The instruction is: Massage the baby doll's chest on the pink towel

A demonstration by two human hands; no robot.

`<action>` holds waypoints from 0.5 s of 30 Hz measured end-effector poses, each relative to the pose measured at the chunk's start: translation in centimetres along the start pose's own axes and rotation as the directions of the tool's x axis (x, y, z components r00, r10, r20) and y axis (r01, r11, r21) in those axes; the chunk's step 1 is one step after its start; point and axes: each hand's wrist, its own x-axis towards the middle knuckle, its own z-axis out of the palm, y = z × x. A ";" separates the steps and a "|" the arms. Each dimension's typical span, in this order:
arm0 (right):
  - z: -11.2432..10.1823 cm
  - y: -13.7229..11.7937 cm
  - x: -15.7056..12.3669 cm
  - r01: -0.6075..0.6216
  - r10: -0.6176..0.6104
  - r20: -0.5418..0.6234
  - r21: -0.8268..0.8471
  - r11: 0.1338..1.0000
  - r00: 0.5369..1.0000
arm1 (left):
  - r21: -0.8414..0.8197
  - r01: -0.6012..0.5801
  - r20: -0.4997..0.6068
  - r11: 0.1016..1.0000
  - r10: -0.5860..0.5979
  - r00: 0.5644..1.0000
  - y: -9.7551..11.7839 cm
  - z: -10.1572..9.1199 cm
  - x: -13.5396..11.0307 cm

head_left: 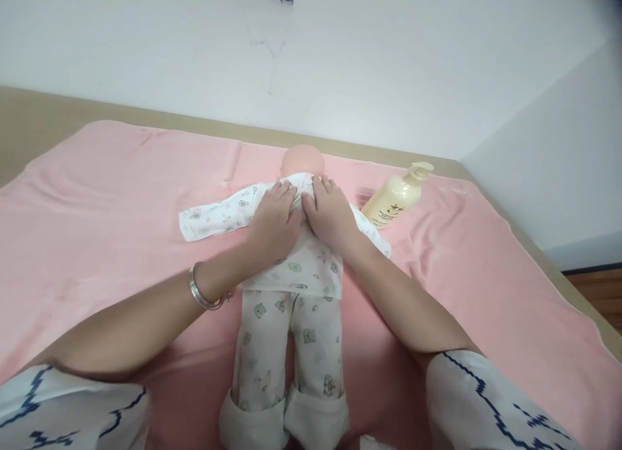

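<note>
A baby doll [303, 160] lies stretched out on a pink cloth [121, 178], its smooth round head at the far end and no face showing. It wears a white printed top [315, 269] and matching pants [262, 346] with wide turned-up cuffs. My left hand [276, 222] rests flat on the upper part of the top, fingers extended toward the head. Beside it, my right hand [331, 212] lies flat on the other shoulder area, thumb apart from the fingers. Both palms hide the fabric beneath them. One sleeve [211, 218] spreads out to the left; the other is partly behind my right forearm.
A pale yellow pump bottle [396, 196] leans at a tilt on the cloth, right of the doll. The cloth covers a wooden surface [29, 116] whose edge shows along the back and right. A white wall [194, 55] stands right behind it.
</note>
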 end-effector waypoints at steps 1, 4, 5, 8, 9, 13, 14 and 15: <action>0.2 -0.6 -0.9 0.033 -0.034 -0.021 -0.030 0.999 0.999 | -0.004 0.000 -0.013 1.000 0.000 1.000 -0.4 -0.2 0.6; 0.7 -2.8 -4.4 0.166 -0.171 -0.034 -0.101 0.981 0.985 | 0.012 0.016 -0.023 1.000 -0.016 1.000 -2.0 -0.6 2.5; 0.7 -3.4 -5.3 0.205 -0.209 -0.028 -0.111 0.973 0.978 | 0.025 0.026 -0.026 0.999 -0.025 0.999 -2.5 -0.7 3.0; 0.6 -3.7 -5.7 0.246 -0.248 -0.008 -0.096 0.965 0.969 | 0.089 0.005 -0.044 0.996 -0.001 0.999 -3.0 -0.5 3.2; 0.5 -3.3 -5.0 0.232 -0.233 -0.002 -0.078 0.970 0.972 | 0.126 -0.037 -0.038 0.991 0.042 0.998 -2.9 -0.4 2.8; -0.4 -0.6 -0.7 0.058 -0.057 0.056 -0.015 0.998 0.997 | 0.234 -0.173 0.022 0.957 0.173 0.985 -1.1 -0.4 0.5; -0.5 -0.1 0.1 0.017 -0.016 0.077 -0.015 1.000 0.997 | 0.236 -0.181 0.044 0.955 0.176 0.983 -0.7 -0.6 0.1; -0.6 0.2 0.5 -0.011 0.013 0.090 -0.023 1.000 0.996 | 0.228 -0.182 0.069 0.956 0.171 0.983 -0.4 -0.9 -0.1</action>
